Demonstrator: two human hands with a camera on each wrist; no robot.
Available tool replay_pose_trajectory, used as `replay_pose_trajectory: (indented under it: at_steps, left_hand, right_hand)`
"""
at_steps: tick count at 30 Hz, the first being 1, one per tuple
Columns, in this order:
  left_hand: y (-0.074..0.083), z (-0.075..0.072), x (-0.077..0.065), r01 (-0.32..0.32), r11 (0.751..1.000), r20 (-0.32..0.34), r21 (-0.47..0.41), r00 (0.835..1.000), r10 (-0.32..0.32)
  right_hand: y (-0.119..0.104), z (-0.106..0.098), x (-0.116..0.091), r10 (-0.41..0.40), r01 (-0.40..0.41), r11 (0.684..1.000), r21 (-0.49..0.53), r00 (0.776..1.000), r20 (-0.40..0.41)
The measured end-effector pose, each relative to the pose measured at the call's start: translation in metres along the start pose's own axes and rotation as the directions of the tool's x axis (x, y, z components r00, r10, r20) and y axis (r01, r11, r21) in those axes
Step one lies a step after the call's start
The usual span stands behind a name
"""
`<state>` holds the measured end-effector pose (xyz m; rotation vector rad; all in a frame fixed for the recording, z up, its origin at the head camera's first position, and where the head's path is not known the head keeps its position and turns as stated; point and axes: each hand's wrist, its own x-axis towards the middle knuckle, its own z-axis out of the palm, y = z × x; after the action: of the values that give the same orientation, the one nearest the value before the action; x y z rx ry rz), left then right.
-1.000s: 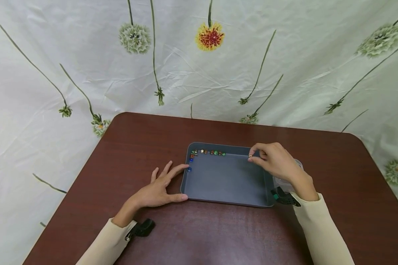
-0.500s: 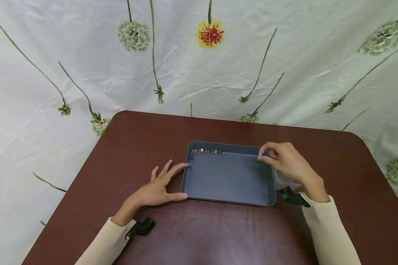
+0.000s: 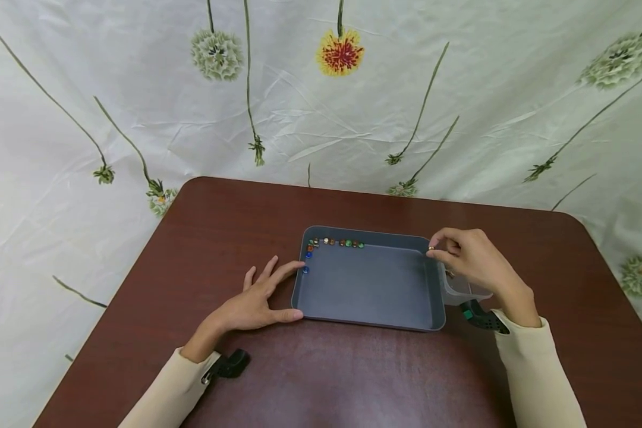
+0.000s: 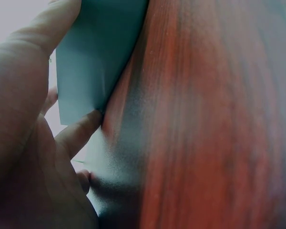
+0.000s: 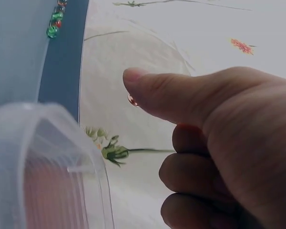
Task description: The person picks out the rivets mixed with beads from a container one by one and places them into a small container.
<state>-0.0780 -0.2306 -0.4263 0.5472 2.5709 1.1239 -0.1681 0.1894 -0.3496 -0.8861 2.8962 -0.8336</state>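
Observation:
Between thumb and forefinger my right hand pinches a small amber glass bead. It hovers by the back right corner of a dark grey tray, beside a clear plastic box. Straight-fingered, my left hand rests against the tray's left side, its thumb at the front corner. In the left wrist view the fingers touch the tray's outer wall. A row of glass beads in green, amber and red lines the back inner edge. Along the left edge, a blue bead lies near my left fingertip.
The tray lies on a dark red-brown wooden table. Behind the table hangs a white cloth with printed flowers. Against the tray's right side stands the plastic box, partly covered by my right forearm.
My right hand, still pinching the amber bead, has moved right along the tray's back edge toward its right corner, uncovering more of the tray. The left hand keeps its place.

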Motion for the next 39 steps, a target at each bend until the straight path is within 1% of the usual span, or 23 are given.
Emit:
replay_pose_trajectory:
  at_steps: [6, 11, 15, 24, 30, 35, 39]
  left_hand:
    - [0.0, 0.0, 0.001, -0.009, 1.0, 0.003, -0.006, 1.0, 0.009]
    - [0.0, -0.001, 0.001, -0.005, 1.0, 0.007, 0.003, 1.0, 0.005]
    - [0.0, 0.0, 0.002, -0.005, 1.0, 0.005, 0.003, 1.0, 0.005]
    - [0.0, 0.001, 0.002, -0.002, 1.0, 0.002, 0.008, 1.0, 0.002]
    - [0.0, 0.001, 0.002, -0.002, 1.0, -0.001, 0.007, 1.0, 0.002]
    - [0.0, 0.001, 0.002, 0.0, 1.0, -0.001, -0.004, 1.0, 0.0]
    - [0.0, 0.001, 0.002, 0.0, 1.0, 0.003, -0.006, 1.0, 0.0]
  right_hand:
    - [0.009, -0.009, -0.007, 0.02, -0.02, 1.0, -0.013, 1.0, -0.023]
    - [0.014, -0.019, -0.016, 0.067, -0.068, 0.998, -0.017, 0.996, -0.051]
    - [0.017, -0.024, -0.02, 0.078, -0.08, 0.997, -0.02, 0.995, -0.062]
    - [0.02, -0.025, -0.02, 0.11, -0.111, 0.993, -0.028, 0.994, -0.02]
    - [0.021, -0.026, -0.019, 0.132, -0.132, 0.991, -0.035, 0.991, -0.018]
    - [0.019, -0.027, -0.019, 0.129, -0.129, 0.991, -0.042, 0.992, -0.016]
    - [0.017, -0.028, -0.02, 0.142, -0.142, 0.989, -0.046, 0.99, -0.013]
